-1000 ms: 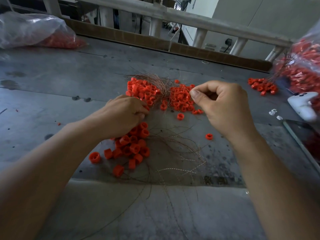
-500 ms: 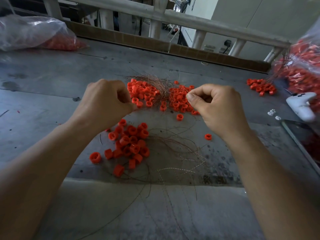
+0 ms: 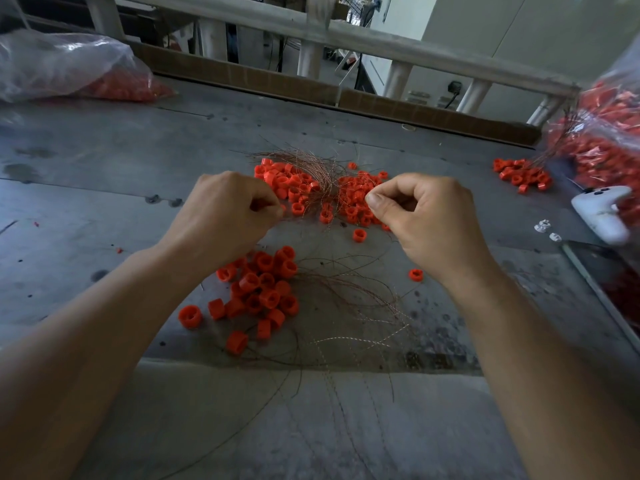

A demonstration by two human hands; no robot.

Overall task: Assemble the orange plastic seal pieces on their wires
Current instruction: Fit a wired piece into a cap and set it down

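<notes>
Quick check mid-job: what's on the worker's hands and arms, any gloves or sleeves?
No gloves and no sleeves in view. The left forearm and right forearm are bare right to the frame edge. The left hand and right hand show no rings, watch or wristbands.

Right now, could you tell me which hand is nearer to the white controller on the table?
Right. The right hand is at mid-table, with the white controller off to its right; the left hand is on the right hand's other side, farther from it.
</notes>
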